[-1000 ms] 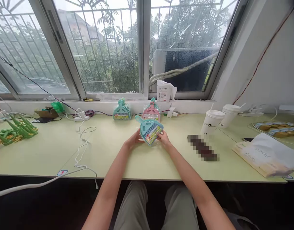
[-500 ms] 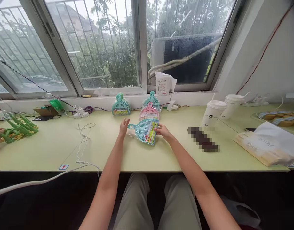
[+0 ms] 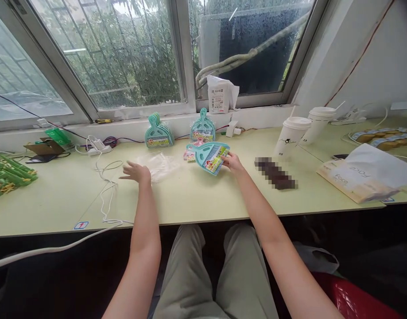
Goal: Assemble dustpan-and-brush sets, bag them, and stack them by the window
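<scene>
My right hand [image 3: 234,163] grips a teal mini dustpan and brush set [image 3: 210,156] by its wide edge, its handle pointing left. A colourful label with a small picture shows on it. My left hand [image 3: 137,172] is spread with nothing in it, beside a crumpled clear plastic bag [image 3: 160,166] on the table. Behind the held set, a pink dustpan set [image 3: 191,153] is partly hidden. Wrapped teal dustpans [image 3: 203,126] lean against the wall behind it. To their left stands a row of several teal dustpans [image 3: 159,132].
White cables [image 3: 106,186] run across the left of the table [image 3: 190,201]. Two lidded paper cups [image 3: 292,135] and a paper packet [image 3: 362,175] are on the right. A white package [image 3: 219,96] stands on the sill; green plants [image 3: 12,175] are far left.
My left hand has moved left, away from the dustpan, and opened. The plastic wrap is now off the held set and lies on the table. My right hand still holds the set.
</scene>
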{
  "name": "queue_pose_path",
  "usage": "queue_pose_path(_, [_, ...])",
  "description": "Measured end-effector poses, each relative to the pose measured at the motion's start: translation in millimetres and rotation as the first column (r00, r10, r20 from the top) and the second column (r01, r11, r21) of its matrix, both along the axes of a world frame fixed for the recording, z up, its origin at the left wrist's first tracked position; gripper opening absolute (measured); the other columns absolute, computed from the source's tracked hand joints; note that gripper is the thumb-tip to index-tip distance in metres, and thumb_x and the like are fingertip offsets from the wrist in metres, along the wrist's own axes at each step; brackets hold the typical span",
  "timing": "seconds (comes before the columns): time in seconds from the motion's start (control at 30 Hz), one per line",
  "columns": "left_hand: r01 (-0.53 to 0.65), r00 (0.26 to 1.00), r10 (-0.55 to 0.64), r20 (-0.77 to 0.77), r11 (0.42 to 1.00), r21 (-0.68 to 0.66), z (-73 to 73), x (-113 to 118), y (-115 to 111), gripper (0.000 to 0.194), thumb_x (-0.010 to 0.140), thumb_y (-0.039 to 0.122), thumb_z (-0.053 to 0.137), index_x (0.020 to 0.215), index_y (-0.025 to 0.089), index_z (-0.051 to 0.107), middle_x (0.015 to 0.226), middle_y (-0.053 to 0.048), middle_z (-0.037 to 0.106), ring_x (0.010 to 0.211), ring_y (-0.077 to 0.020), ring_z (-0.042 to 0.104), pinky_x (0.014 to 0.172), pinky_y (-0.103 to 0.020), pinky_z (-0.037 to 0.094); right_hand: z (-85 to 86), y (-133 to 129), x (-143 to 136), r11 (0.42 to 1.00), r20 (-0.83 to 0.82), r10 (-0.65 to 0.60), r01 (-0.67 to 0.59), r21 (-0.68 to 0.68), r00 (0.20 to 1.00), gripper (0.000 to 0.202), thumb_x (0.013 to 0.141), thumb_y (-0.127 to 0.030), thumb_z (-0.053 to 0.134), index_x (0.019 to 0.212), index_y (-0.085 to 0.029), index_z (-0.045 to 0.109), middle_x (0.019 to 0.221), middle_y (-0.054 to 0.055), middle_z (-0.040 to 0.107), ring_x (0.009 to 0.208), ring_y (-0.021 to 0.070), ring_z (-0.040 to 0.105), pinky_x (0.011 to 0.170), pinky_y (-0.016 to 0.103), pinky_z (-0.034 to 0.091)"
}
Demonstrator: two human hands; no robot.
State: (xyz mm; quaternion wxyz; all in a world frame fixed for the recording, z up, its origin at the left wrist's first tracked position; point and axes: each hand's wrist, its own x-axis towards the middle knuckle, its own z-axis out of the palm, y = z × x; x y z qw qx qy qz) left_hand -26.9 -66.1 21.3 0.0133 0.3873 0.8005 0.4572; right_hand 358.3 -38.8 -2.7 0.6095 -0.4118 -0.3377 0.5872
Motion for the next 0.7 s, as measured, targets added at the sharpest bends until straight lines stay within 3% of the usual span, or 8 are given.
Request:
queue_pose_path(0.07, [0.099,0.993,-0.092,-0.078,0.991,0.087,1.4,17.0,0.8,0.048,0.086,0.011,0.045,0.134,0.014,0.043,0.139,-0.024,0.044,0.136,-0.0348,0.036,0.108,-0.065,0.022,-2.5,3.5,3.0,0.994,-0.092,-0.106,0.107,-0.003,0.990,0.031,0.065,-0.002,0.077,0.091,-0.013,0.063,0.073,0.001,0.072,0.066,0.0152,0.070,0.068,0.032,0.063])
queue_pose_path(0.17, [0.347,0.907,-0.307,-0.289,0.933,0.096,-2.7,66.1,10.3,0.040,0.089,0.016,0.045,0.128,0.016,0.052,0.138,-0.020,0.047,0.137,-0.0342,0.033,0.112,-0.055,0.024,-4.6,6.7,5.8,0.973,-0.215,-0.218,0.228,0.023,0.952,0.030,0.070,-0.004,0.073,0.095,-0.016,0.062,0.081,0.001,0.073,0.076,0.0142,0.071,0.078,0.030,0.061])
queue_pose_path(0.27, [0.665,0.623,-0.633,-0.460,0.738,-0.115,-14.2,116.4,29.9,0.041,0.083,0.023,0.062,0.124,0.018,0.058,0.140,-0.019,0.047,0.137,-0.0372,0.034,0.112,-0.052,0.025,-7.7,10.9,12.9,0.937,-0.286,-0.332,0.348,0.005,0.899,0.026,0.075,-0.006,0.066,0.097,-0.018,0.062,0.089,0.002,0.073,0.085,0.0128,0.071,0.082,0.026,0.060])
queue_pose_path(0.33, [0.768,0.437,-0.749,-0.498,0.599,-0.226,-21.6,138.1,48.0,0.051,0.076,0.021,0.071,0.126,0.020,0.058,0.145,-0.018,0.043,0.140,-0.0377,0.030,0.114,-0.053,0.020,-11.4,14.9,20.1,0.910,-0.290,-0.406,0.412,-0.043,0.867,0.024,0.076,-0.007,0.065,0.096,-0.018,0.061,0.092,0.002,0.073,0.086,0.0128,0.072,0.080,0.025,0.061])
queue_pose_path(0.37, [0.787,0.387,-0.771,-0.506,0.562,-0.255,-24.2,144.4,58.0,0.054,0.074,0.019,0.074,0.126,0.021,0.059,0.147,-0.017,0.042,0.141,-0.0381,0.027,0.115,-0.054,0.017,-13.7,17.1,23.8,0.897,-0.285,-0.437,0.437,-0.069,0.853,0.024,0.075,-0.007,0.065,0.095,-0.018,0.061,0.092,0.002,0.073,0.086,0.0131,0.072,0.078,0.025,0.061])
queue_pose_path(0.47, [0.800,0.345,-0.795,-0.499,0.527,-0.286,-26.8,148.9,88.5,0.040,0.075,0.017,0.072,0.114,0.023,0.066,0.148,-0.014,0.042,0.143,-0.0376,0.025,0.114,-0.058,0.016,-20.0,23.5,32.0,0.867,-0.276,-0.497,0.485,-0.115,0.823,0.029,0.071,-0.007,0.068,0.096,-0.018,0.061,0.090,0.002,0.074,0.084,0.0139,0.072,0.076,0.025,0.062])
queue_pose_path(0.6, [0.851,0.279,-0.837,-0.470,0.443,-0.283,-25.4,139.7,117.6,0.011,0.076,0.016,0.067,0.084,0.021,0.072,0.136,-0.011,0.054,0.132,-0.0298,0.043,0.111,-0.046,0.031,-24.1,30.1,33.8,0.864,-0.264,-0.503,0.491,-0.114,0.823,0.036,0.068,-0.009,0.071,0.101,-0.019,0.062,0.089,0.002,0.074,0.084,0.0157,0.073,0.076,0.028,0.063])
queue_pose_path(0.7, [0.853,0.320,-0.858,-0.401,0.445,-0.271,-25.4,133.1,125.4,0.007,0.075,0.018,0.065,0.072,0.020,0.071,0.109,-0.011,0.066,0.110,-0.0277,0.057,0.098,-0.040,0.042,-24.8,34.0,31.9,0.881,-0.240,-0.471,0.465,-0.085,0.849,0.040,0.066,-0.011,0.073,0.103,-0.019,0.062,0.092,0.003,0.074,0.086,0.0174,0.073,0.076,0.029,0.064])
